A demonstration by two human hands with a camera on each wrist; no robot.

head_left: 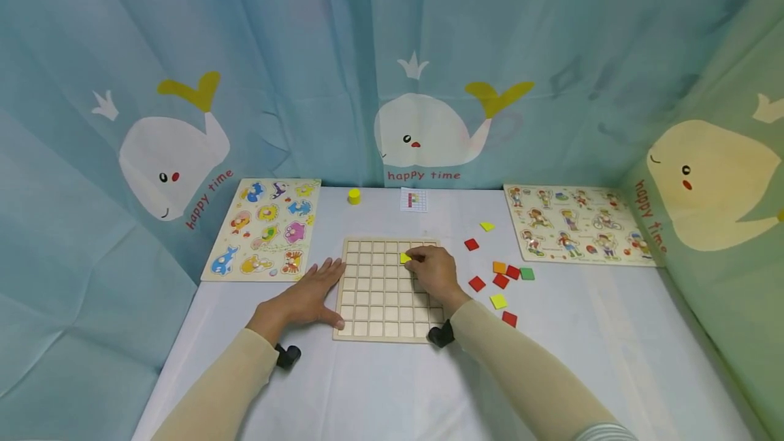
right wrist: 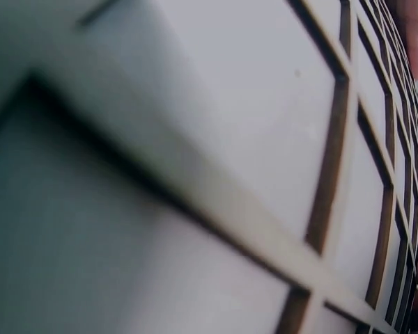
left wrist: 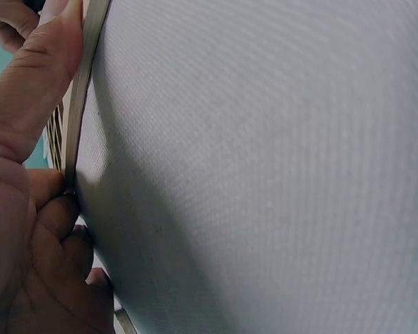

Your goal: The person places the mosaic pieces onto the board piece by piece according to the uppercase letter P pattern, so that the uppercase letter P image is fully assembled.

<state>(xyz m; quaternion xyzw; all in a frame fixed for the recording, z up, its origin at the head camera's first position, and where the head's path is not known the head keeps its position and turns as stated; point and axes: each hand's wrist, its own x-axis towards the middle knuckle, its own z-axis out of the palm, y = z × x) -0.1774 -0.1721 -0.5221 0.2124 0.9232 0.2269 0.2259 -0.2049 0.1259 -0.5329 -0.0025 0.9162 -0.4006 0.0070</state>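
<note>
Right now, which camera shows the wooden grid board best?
The head view: it shows most of the wooden grid board, with the right hand over part. The left wrist view shows just an edge and a narrow sliver; the right wrist view, a close, partly blurred patch.

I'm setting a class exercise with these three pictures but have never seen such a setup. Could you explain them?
There is no machine here; a person works bare-handed. One picture comes from a camera worn on the head; the other two come from cameras on the left and right wrists, so they are close-ups. On the table lies a wooden board divided into small squares. The left hand rests against its left edge; the right hand has a yellow tile in its grip, over the board. To the right lie loose tiles in red, yellow, orange and green. Elsewhere on the table are a sea-animal puzzle, a puzzle of people, a small card and a yellow block.
</note>
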